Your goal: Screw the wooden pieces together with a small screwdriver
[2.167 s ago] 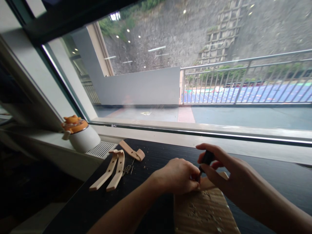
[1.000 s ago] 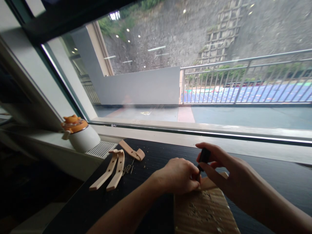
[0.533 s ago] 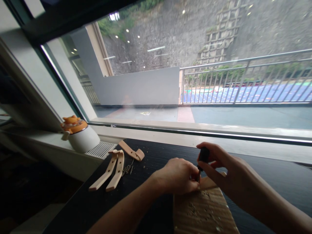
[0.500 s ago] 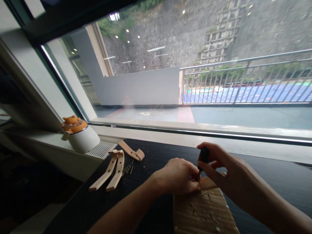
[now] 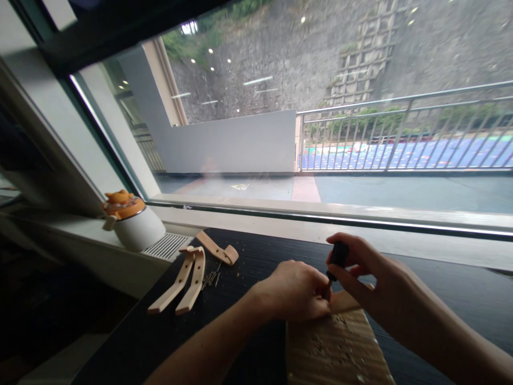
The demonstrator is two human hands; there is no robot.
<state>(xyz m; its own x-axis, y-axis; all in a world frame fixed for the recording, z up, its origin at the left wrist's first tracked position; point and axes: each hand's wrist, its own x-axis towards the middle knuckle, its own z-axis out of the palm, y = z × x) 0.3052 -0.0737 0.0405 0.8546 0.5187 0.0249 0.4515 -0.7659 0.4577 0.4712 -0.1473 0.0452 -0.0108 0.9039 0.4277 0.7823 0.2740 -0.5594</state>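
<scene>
Right hand (image 5: 363, 278) grips a small black-handled screwdriver (image 5: 337, 256), fingers (image 5: 348, 286) wrapped tight round the handle, tool upright with a slight tilt, tip pointing down at the far edge of a wooden board (image 5: 336, 347). Left hand (image 5: 294, 291) sits just left of the tool, knuckles up, fingers curled down against the board's far left corner; what they pinch is hidden under the hand, cannot tell. The two hands almost touch at the tool's shaft. The board lies flat on the dark counter (image 5: 248, 256) at near centre, its top covered in grooves and speckled with small wood chips. A pale wooden piece (image 5: 340, 300) sits on the board's far end, right under the tool tip, mostly covered by both hands.

Further left on the counter: two long curved wooden strips (image 5: 182, 278) side by side, touching at their far ends, near ends spread apart. A third shorter strip (image 5: 218, 249) lies just beyond them, angled to the right. Small pile of dark screws (image 5: 211, 277) between the strips, a few crumbs of wood scattered near. On the sill at far left, a white pot with an orange cat-shaped lid (image 5: 130, 222), beside a vent grille (image 5: 168, 245). Big window (image 5: 320, 107) behind everything, metal railing (image 5: 401, 133) and a stone wall outside.
</scene>
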